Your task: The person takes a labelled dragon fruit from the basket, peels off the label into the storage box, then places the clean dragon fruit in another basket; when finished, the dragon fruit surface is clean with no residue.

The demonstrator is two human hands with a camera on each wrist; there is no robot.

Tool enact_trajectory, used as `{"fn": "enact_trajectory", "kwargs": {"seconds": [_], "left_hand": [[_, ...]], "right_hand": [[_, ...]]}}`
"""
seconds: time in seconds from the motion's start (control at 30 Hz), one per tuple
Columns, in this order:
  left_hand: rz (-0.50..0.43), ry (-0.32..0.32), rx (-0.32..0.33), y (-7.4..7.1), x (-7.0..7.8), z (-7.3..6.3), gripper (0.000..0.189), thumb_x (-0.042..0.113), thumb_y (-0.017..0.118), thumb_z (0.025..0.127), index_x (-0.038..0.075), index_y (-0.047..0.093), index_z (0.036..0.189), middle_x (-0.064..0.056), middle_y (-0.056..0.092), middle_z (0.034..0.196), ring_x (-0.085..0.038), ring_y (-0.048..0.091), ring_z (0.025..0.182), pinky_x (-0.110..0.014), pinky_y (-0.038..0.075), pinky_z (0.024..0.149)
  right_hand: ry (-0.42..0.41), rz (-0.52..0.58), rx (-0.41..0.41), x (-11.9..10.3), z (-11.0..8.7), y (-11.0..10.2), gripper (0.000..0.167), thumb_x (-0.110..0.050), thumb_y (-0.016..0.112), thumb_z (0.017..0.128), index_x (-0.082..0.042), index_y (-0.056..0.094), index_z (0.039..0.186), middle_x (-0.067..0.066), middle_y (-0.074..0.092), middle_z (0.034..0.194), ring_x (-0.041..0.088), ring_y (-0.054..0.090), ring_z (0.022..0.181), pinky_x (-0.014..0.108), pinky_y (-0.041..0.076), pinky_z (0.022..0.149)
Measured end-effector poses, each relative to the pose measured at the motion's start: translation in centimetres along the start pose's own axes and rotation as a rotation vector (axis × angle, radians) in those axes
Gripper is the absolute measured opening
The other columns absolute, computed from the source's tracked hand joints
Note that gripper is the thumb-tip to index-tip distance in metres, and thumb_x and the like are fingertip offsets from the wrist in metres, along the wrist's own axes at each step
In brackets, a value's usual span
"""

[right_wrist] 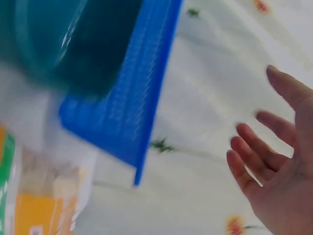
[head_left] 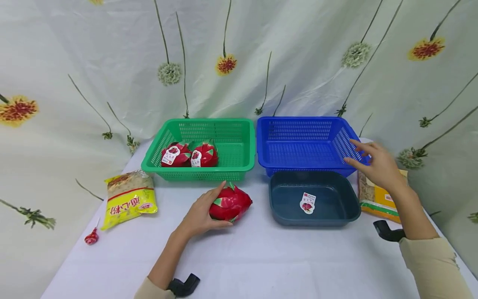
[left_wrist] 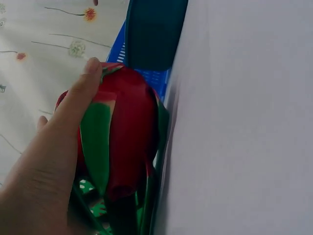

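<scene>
My left hand [head_left: 203, 211] grips a red dragon fruit [head_left: 232, 203] with green-tipped scales, in front of the green basket [head_left: 198, 175]. In the left wrist view the thumb lies along the fruit [left_wrist: 129, 127]. Two more dragon fruits [head_left: 204, 155], bearing white stickers, sit at the left in the green basket. My right hand [head_left: 381, 166] holds nothing, fingers loosely spread, by the right rim of the blue basket [head_left: 298, 166]. In the right wrist view this hand [right_wrist: 279, 161] is apart from the blue basket [right_wrist: 132, 107].
A dark teal basin [head_left: 313, 222] with a fruit sticker [head_left: 308, 203] inside stands before the blue basket. A yellow food packet [head_left: 130, 199] and a red lollipop [head_left: 91, 237] lie at left. Another packet [head_left: 381, 199] lies under the right forearm. A flowered cloth [head_left: 291, 54] hangs behind.
</scene>
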State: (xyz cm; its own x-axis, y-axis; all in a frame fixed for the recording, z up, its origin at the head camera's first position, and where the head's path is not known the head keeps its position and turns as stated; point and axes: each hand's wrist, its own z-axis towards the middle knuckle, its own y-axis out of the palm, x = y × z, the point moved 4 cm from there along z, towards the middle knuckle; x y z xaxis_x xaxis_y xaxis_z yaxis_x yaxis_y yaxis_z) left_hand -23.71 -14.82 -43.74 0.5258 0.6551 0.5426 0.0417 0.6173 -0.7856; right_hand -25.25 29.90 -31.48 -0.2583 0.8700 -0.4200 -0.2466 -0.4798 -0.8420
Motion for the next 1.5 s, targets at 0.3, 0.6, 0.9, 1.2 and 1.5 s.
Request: {"fn": "enact_trajectory", "kwargs": {"seconds": [0.3, 0.6, 0.9, 1.2, 1.5], "left_hand": [[-0.091, -0.01, -0.17, -0.8, -0.3, -0.2, 0.095, 0.05, 0.077, 0.067, 0.044, 0.021, 0.144, 0.0, 0.036, 0.135, -0.022, 0.037, 0.123, -0.037, 0.052, 0.078], [-0.086, 0.007, -0.184, -1.1, 0.1, -0.2, 0.082, 0.05, 0.076, 0.07, 0.047, 0.032, 0.139, 0.0, 0.039, 0.133, -0.023, 0.038, 0.121, -0.036, 0.052, 0.077], [-0.109, 0.053, -0.139, -1.7, 1.9, 0.7, 0.074, 0.045, 0.074, 0.074, 0.046, 0.035, 0.137, -0.003, 0.037, 0.135, -0.024, 0.037, 0.122, -0.035, 0.052, 0.076], [-0.103, 0.318, 0.106, -6.5, 8.9, 9.5, 0.068, 0.039, 0.072, 0.077, 0.037, 0.04, 0.138, -0.009, 0.036, 0.137, -0.024, 0.035, 0.124, -0.037, 0.051, 0.079], [-0.191, 0.376, 0.254, -5.3, 13.5, 21.0, 0.065, 0.033, 0.065, 0.086, 0.027, 0.032, 0.142, -0.014, 0.03, 0.139, -0.022, 0.034, 0.125, -0.026, 0.047, 0.085]], "right_hand": [[0.167, 0.044, -0.25, 6.2, 2.4, 2.9, 0.104, -0.052, 0.054, 0.086, 0.001, -0.017, 0.142, 0.032, -0.013, 0.146, 0.051, -0.006, 0.131, 0.071, 0.008, 0.094], [0.228, 0.046, -0.403, 8.2, 2.2, 4.7, 0.105, -0.057, 0.046, 0.087, 0.005, -0.023, 0.137, 0.033, -0.022, 0.142, 0.054, -0.01, 0.128, 0.072, 0.009, 0.093], [0.257, 0.085, -0.391, 8.6, 2.2, 4.8, 0.104, -0.059, 0.044, 0.087, 0.0, -0.027, 0.136, 0.028, -0.027, 0.142, 0.054, -0.01, 0.128, 0.072, 0.011, 0.092], [0.264, 0.125, -0.369, 8.7, 1.7, 4.6, 0.103, -0.059, 0.044, 0.087, -0.003, -0.028, 0.136, 0.025, -0.03, 0.142, 0.053, -0.013, 0.128, 0.073, 0.008, 0.092], [0.278, 0.13, -0.351, 8.7, 1.9, 4.9, 0.106, -0.061, 0.046, 0.085, -0.005, -0.027, 0.137, 0.022, -0.031, 0.143, 0.052, -0.013, 0.129, 0.073, 0.009, 0.091]]}}
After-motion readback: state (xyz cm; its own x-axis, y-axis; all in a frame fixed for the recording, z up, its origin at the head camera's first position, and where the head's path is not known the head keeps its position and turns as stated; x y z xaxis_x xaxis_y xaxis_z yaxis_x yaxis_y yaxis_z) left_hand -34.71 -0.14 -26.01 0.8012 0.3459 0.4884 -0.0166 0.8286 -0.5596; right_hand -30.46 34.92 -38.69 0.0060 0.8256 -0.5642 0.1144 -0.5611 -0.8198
